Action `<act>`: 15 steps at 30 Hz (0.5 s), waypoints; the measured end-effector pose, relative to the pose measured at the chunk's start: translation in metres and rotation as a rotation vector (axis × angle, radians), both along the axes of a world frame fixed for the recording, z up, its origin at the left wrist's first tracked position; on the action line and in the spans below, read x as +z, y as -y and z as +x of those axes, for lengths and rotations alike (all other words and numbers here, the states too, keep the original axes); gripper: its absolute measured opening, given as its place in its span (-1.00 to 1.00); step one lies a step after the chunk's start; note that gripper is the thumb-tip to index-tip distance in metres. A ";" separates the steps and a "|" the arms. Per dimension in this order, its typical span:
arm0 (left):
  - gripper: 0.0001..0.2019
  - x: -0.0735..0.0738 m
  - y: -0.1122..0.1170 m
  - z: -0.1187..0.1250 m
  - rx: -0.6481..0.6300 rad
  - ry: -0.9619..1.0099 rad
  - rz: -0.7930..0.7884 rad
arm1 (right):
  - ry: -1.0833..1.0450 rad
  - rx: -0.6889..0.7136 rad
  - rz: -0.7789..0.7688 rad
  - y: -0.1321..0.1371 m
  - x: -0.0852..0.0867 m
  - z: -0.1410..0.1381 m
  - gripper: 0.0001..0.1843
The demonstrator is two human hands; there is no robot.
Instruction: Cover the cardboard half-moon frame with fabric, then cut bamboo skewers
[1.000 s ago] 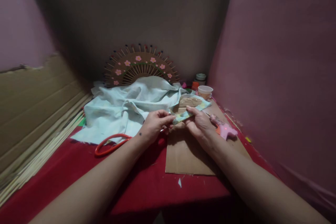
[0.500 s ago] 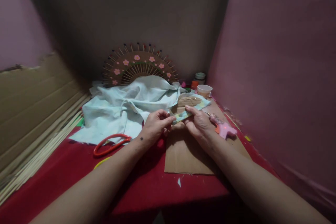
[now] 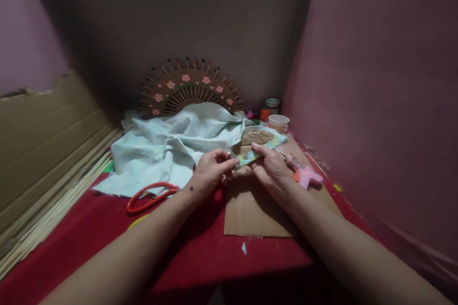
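A small brown cardboard piece [image 3: 255, 139] has patterned light-blue and yellow fabric [image 3: 275, 141] folded along its near edge. Glossy streaks that look like glue show on its upper part. My left hand [image 3: 214, 167] pinches the fabric-covered left corner. Holding the near edge, my right hand [image 3: 270, 164] has its thumb on top and its fingers underneath. Below both hands lies a flat cardboard sheet [image 3: 257, 214]. A pink glue gun [image 3: 307, 176] rests on that sheet, right of my right hand. Red-handled scissors [image 3: 152, 198] lie to the left, partly hidden by the cloth and my left arm.
Crumpled pale-blue cloth [image 3: 153, 147] covers the back left of the red-covered table [image 3: 200, 257]. Behind it stands a cardboard fan with pink flowers [image 3: 186, 77]. A white cup [image 3: 279, 121] and a jar [image 3: 272, 103] are at the back right. Thin sticks [image 3: 60, 214] line the left edge.
Almost nothing differs. Both hands keep the same hold on the fabric-edged cardboard, and the whole view has shifted very slightly.
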State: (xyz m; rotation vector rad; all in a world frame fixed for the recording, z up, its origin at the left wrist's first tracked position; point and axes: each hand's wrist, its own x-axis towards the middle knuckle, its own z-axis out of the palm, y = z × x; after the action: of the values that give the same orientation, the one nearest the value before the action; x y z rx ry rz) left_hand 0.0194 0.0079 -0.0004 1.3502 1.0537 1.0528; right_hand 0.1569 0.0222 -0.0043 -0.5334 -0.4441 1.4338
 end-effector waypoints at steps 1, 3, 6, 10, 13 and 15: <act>-0.82 0.000 0.000 0.000 0.002 -0.002 0.002 | -0.003 0.001 0.004 0.000 0.000 0.000 -0.79; -0.81 0.000 0.000 -0.001 0.002 -0.009 0.016 | -0.009 0.007 0.020 0.000 0.000 0.000 -0.79; -0.80 -0.002 -0.002 -0.001 0.004 -0.044 0.041 | -0.009 0.018 0.051 0.001 0.000 0.000 -0.78; -0.78 -0.005 -0.005 -0.001 0.028 -0.044 0.049 | -0.006 0.044 0.058 0.002 0.001 0.000 -0.77; -0.71 -0.007 -0.006 0.000 0.049 0.024 0.074 | -0.005 0.057 0.062 0.002 0.001 0.001 -0.76; -0.68 -0.009 -0.006 0.000 0.049 0.067 0.105 | -0.001 0.057 0.060 0.002 0.001 0.000 -0.76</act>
State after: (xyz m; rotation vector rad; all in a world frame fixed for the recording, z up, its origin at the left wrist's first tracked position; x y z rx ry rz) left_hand 0.0196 0.0141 -0.0092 1.3690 0.9973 1.1960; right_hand 0.1573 0.0203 -0.0031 -0.4745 -0.5034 1.4709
